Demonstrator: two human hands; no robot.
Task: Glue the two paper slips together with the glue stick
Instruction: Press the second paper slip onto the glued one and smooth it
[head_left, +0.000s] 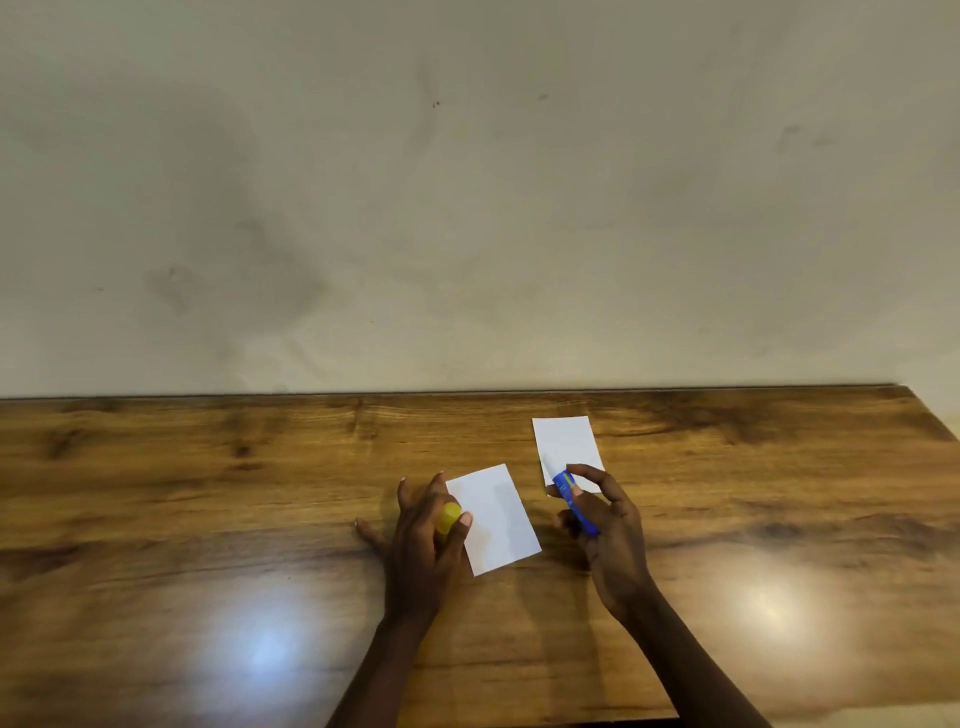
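Observation:
Two white paper slips lie flat on the wooden table (208, 493). The nearer slip (498, 519) sits mid-table, and the farther slip (563, 444) lies to its right, toward the wall. My right hand (605, 530) grips the blue glue stick (571, 499), whose tip points at the farther slip's near edge. Just left of the nearer slip, my left hand (421, 540) holds the yellow cap (448, 518) between thumb and fingers, the other fingers spread over the table. The cap is off the stick.
A plain, stained wall (467, 182) rises right behind the table's far edge. The table's right corner (930, 410) shows at the far right. Two bright light reflections lie on the near wood.

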